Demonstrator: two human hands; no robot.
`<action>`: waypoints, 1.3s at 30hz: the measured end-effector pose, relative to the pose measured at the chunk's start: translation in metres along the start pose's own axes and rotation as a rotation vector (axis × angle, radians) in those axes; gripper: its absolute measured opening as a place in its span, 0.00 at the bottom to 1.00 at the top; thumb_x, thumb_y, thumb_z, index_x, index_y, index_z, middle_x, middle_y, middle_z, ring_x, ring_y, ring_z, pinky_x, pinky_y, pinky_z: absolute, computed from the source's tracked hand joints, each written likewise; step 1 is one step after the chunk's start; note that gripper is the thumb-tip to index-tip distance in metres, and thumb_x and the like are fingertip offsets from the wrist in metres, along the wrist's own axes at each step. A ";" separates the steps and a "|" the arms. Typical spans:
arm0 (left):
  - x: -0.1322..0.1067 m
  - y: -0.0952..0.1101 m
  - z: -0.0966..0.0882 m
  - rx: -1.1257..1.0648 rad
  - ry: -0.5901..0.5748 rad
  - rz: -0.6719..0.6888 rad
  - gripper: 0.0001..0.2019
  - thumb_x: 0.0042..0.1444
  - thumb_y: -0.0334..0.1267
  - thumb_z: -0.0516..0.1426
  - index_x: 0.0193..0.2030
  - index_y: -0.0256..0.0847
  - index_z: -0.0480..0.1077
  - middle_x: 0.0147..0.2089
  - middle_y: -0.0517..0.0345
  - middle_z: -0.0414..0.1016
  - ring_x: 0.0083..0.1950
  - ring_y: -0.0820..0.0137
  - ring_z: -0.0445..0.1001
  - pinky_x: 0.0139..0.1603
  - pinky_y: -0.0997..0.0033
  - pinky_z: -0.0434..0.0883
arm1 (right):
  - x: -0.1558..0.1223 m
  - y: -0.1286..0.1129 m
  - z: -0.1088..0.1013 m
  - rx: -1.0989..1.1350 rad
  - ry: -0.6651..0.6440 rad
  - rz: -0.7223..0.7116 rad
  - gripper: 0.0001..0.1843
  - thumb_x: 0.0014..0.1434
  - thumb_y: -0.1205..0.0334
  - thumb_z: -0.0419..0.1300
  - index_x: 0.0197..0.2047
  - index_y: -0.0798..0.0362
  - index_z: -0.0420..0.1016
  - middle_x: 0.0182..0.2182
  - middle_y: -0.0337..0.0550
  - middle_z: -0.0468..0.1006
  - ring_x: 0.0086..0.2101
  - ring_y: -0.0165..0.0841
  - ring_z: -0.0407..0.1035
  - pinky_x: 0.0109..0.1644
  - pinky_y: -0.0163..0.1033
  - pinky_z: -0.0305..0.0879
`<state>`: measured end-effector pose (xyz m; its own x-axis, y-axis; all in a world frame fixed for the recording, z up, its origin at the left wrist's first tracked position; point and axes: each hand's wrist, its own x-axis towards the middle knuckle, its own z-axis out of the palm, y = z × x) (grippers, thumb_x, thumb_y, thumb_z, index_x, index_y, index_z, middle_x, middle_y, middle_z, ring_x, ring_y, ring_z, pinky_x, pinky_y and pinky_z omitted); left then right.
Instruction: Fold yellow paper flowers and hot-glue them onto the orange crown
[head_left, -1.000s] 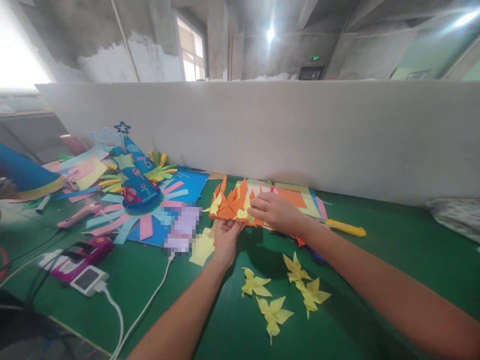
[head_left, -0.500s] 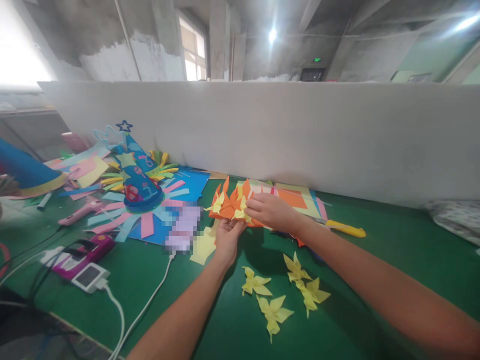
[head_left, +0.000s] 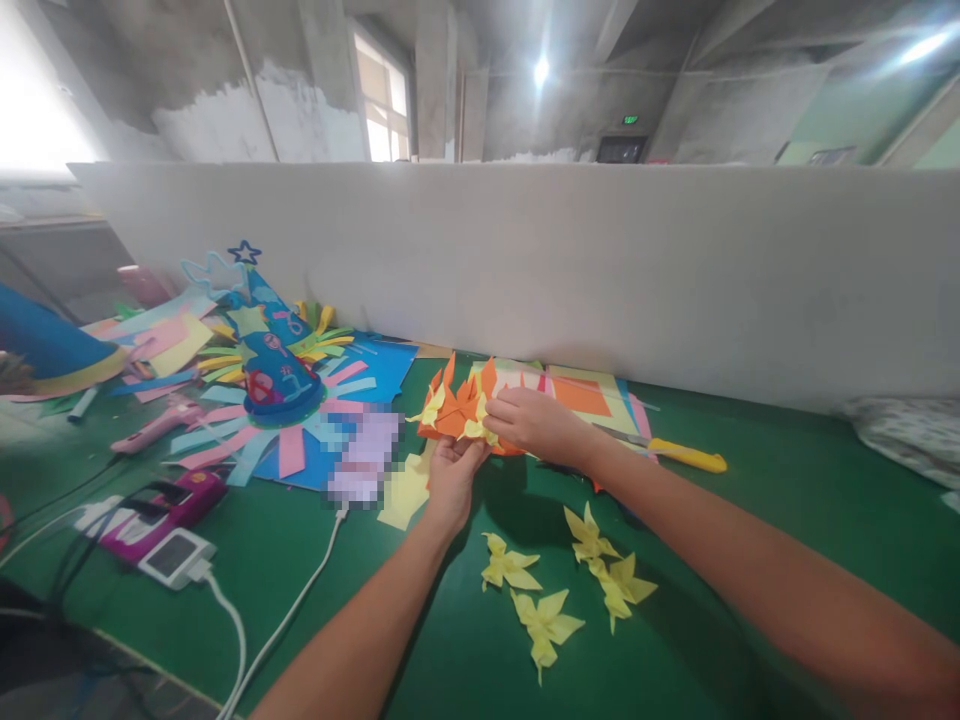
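My left hand (head_left: 450,478) holds from below an orange paper sheet (head_left: 456,410) that carries folded orange and yellow paper shapes. My right hand (head_left: 536,423) rests on top of the sheet, its fingers pinched on a small yellow paper flower (head_left: 477,429). Both hands hover just above the green table (head_left: 750,500). Several loose yellow folded flowers (head_left: 559,588) lie on the table below my hands.
Coloured paper sheets (head_left: 592,392) and a yellow-handled knife (head_left: 688,458) lie behind my right hand. A blue paper cone with coloured strips (head_left: 274,375) stands at the left, beside a pink tool (head_left: 154,430), a magenta device (head_left: 161,512), a white charger (head_left: 176,560) and cables. A white partition (head_left: 600,270) closes the back.
The hands and the orange sheet have shifted very slightly left and up. Nothing else has moved.
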<state>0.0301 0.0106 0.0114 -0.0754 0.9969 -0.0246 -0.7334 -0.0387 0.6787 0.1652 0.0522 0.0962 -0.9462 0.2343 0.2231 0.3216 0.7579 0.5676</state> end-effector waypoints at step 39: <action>0.012 -0.001 -0.009 -0.095 0.089 0.008 0.13 0.41 0.34 0.67 0.34 0.37 0.69 0.32 0.60 0.77 0.36 0.73 0.77 0.45 0.72 0.71 | -0.015 -0.077 -0.016 1.183 0.113 1.147 0.12 0.59 0.56 0.53 0.36 0.54 0.73 0.24 0.38 0.72 0.21 0.27 0.62 0.25 0.34 0.57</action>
<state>0.0238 0.0216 0.0036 -0.1381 0.9866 -0.0871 -0.7931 -0.0575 0.6063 0.1547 -0.0194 0.0614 -0.2257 0.9615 0.1566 0.5526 0.2588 -0.7923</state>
